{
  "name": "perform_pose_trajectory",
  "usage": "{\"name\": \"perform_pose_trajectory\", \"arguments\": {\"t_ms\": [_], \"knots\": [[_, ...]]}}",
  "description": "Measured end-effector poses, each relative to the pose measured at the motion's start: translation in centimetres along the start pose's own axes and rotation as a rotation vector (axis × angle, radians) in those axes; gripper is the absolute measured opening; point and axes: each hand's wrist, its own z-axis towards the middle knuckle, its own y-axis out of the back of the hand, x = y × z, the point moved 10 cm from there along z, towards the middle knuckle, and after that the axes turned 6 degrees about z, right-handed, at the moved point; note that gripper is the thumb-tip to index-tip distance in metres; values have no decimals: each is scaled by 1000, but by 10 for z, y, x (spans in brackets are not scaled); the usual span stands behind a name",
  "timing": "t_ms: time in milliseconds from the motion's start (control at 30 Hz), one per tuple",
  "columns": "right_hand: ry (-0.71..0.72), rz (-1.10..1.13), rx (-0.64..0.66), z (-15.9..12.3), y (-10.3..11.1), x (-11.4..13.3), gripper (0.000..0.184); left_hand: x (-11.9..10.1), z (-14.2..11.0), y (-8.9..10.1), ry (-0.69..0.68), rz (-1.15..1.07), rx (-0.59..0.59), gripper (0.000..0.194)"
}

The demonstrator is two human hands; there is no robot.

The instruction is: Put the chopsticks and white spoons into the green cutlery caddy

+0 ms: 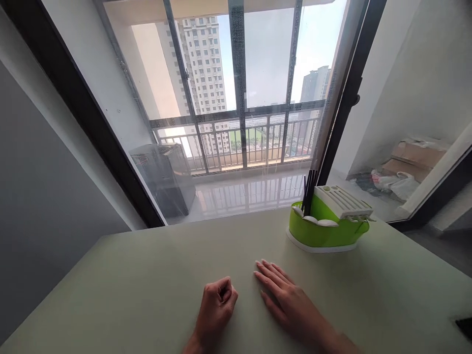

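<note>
left hand (217, 309) rests at the bottom centre of the frame, rolled into a loose fist above the desk (147, 280); its fingers (218, 284) are curled in, with a small dark hollow by the thumb, and i cannot tell whether anything sits inside. right hand (287, 297), just right of it and well apart from the fist, lies palm down on the desk, its fingers stretched out and slightly spread toward the upper left, thumb held away from them.

the rack (313, 235) stands right of centre, beyond the right hand and not touching it. it is green on a white base, with black sticks (309, 196) upright at its left end and a slotted white top (341, 201) at its right.

past the desk, behind glass, a dark box (162, 179) is left of centre, a railing (268, 142) crosses the middle, and a carton (420, 156) with bags (401, 187) lies at the right.
</note>
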Motion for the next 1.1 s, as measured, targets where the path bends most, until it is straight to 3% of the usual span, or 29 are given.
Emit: {"name": "perform_pose_trajectory", "arguments": {"t_ms": [1100], "knots": [[-26, 15, 32, 3, -2, -5, 47, -1, 6, -12, -75, 1, -14, 36]]}}
